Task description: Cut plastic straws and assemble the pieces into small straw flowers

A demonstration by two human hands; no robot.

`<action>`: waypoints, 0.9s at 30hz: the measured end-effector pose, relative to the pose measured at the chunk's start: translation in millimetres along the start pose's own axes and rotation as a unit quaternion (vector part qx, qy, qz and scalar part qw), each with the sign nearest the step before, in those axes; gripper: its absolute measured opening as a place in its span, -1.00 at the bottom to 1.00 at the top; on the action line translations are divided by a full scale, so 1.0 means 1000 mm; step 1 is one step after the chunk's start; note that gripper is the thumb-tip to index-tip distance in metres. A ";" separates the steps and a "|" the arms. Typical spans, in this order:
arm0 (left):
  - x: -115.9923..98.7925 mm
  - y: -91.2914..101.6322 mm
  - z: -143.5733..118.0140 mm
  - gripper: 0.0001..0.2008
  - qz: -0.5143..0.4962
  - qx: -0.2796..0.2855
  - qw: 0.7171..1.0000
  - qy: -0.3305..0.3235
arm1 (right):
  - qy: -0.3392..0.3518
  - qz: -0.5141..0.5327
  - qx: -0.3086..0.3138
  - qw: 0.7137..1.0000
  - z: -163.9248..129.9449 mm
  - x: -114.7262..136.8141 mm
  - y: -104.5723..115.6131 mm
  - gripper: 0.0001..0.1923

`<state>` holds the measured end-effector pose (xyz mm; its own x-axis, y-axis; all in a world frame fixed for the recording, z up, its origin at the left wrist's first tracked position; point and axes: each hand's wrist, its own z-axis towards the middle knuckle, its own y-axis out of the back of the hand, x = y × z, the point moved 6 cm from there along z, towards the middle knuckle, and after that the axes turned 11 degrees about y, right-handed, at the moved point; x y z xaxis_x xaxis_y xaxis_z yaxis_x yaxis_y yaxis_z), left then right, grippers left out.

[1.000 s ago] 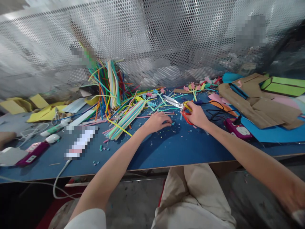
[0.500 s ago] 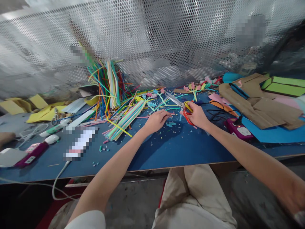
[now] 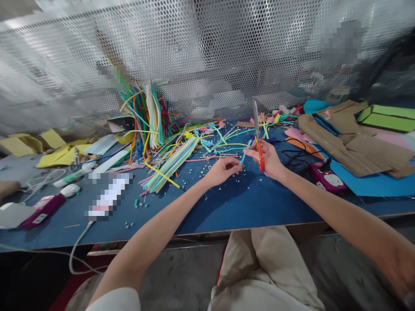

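Note:
My left hand (image 3: 223,172) pinches short light-blue straw pieces (image 3: 244,156) between thumb and fingertips, a little above the blue table; their exact number is hard to tell. In my right hand (image 3: 269,159) are scissors (image 3: 260,151) with red and yellow handles, their blades pointing up and away from me. The fingertips of my right hand are close to the upper end of the blue pieces. Behind both hands lie small branching flower shapes (image 3: 212,134) in blue, pink and green. Left of my hands rests a bundle of pastel straws (image 3: 170,166).
A tall heap of coloured straws (image 3: 152,112) leans by the perforated metal screen (image 3: 227,56). On the left lie a phone (image 3: 109,196) with its cable and a purple power strip (image 3: 43,209). Brown cardboard (image 3: 363,147) and another purple socket block (image 3: 327,176) are on the right.
The light-blue pieces that lay on the table below my left hand are now lifted in its fingers. The scissors have swung from pointing left to pointing upward, and my hands are closer together.

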<state>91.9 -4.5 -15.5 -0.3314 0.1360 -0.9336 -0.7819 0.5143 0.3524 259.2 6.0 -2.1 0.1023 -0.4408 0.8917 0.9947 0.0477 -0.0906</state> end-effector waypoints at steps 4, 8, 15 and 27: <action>-0.002 0.004 -0.001 -0.64 -0.024 -0.020 0.999 0.022 | -0.007 0.015 0.003 1.000 -0.001 -0.002 -0.002 -0.52; -0.007 0.003 -0.003 -0.61 -0.058 -0.025 0.998 0.024 | -0.013 0.013 0.015 1.000 -0.002 -0.003 -0.004 -0.54; -0.002 -0.004 -0.003 -0.55 -0.154 0.005 0.986 0.060 | 0.000 -0.020 0.018 1.000 -0.002 0.002 -0.005 -0.53; -0.002 -0.007 -0.004 -0.55 -0.175 0.015 0.982 0.063 | 0.008 -0.004 0.017 1.000 -0.003 -0.001 -0.006 -0.54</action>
<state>95.6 -11.2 -16.2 -0.1093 -0.1584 -0.9813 -0.8446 0.5354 0.0077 253.3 3.1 -4.0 0.0940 -0.4555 0.8853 0.9949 0.0744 -0.0674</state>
